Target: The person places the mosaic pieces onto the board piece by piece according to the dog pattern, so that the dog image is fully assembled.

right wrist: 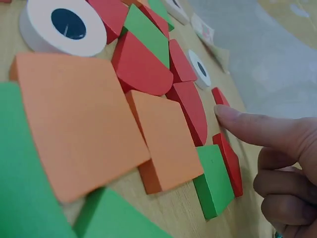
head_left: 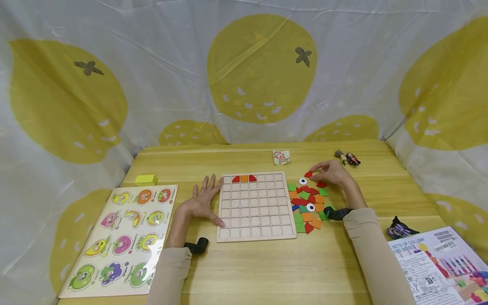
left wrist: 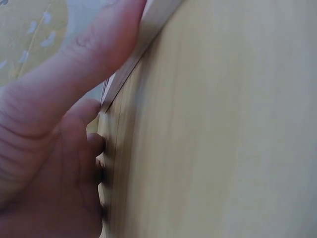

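Note:
A wooden grid board (head_left: pixel 253 207) lies mid-table, with an orange square (head_left: pixel 244 178) between two red quarter-round pieces (head_left: pixel 236 179) in its top row. My left hand (head_left: pixel 200 204) rests at the board's left side, fingers spread and thumb on its lower left edge. In the left wrist view the thumb (left wrist: pixel 94 47) presses along the board's side. Right of the board, my right hand (head_left: pixel 332 173) pinches a red curved piece (head_left: pixel 308 174) between thumb and index finger at the far end of the loose pieces. The other fingers (right wrist: pixel 282 186) are curled in.
Loose red, green and orange pieces (head_left: pixel 306 217) and white eye discs (head_left: pixel 310 207) crowd the board's right side. A fruit puzzle board (head_left: pixel 103 228) and yellow block (head_left: pixel 146 180) sit left. Small figures (head_left: pixel 352 159), a picture card (head_left: pixel 281 157) and a printed box (head_left: pixel 431 262) lie around.

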A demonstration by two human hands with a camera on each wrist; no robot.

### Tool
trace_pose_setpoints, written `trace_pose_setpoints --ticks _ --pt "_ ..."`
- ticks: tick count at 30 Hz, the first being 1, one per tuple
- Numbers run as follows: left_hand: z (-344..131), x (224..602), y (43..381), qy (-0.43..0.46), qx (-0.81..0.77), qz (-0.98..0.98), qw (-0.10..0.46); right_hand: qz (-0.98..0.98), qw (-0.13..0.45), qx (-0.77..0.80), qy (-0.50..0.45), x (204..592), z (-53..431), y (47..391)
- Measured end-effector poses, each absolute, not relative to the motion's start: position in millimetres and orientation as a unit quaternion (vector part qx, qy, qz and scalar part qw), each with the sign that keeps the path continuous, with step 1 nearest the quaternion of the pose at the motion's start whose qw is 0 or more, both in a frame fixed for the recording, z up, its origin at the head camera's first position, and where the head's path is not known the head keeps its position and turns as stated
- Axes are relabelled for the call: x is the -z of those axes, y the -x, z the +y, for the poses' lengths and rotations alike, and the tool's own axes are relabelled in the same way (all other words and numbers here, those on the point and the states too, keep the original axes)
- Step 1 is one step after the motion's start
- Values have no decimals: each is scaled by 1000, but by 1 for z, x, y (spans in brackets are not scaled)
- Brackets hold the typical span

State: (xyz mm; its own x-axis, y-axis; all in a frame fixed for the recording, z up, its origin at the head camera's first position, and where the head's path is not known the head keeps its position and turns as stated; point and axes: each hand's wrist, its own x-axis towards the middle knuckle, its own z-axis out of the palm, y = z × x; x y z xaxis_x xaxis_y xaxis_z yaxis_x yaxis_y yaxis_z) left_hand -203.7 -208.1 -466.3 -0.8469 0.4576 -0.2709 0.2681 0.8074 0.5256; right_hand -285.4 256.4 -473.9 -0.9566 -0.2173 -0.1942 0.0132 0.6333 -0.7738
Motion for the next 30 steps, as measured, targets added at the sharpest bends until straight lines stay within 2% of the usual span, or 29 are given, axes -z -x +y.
trace_pose_setpoints --ticks 4,7,14,19,30 --pt "-208 465 204 -190 -243 930 200 894 103 435 43 468 244 281" --pt "-207 465 204 -189 -245 930 197 876 100 469 48 459 217 276" --pt "-206 467 200 -191 -241 931 195 855 148 479 130 455 104 257" --pt "-202 467 201 -195 -236 934 185 851 134 488 140 464 46 254" --pt "-204 464 201 -185 -225 938 189 848 99 499 146 477 3 260"
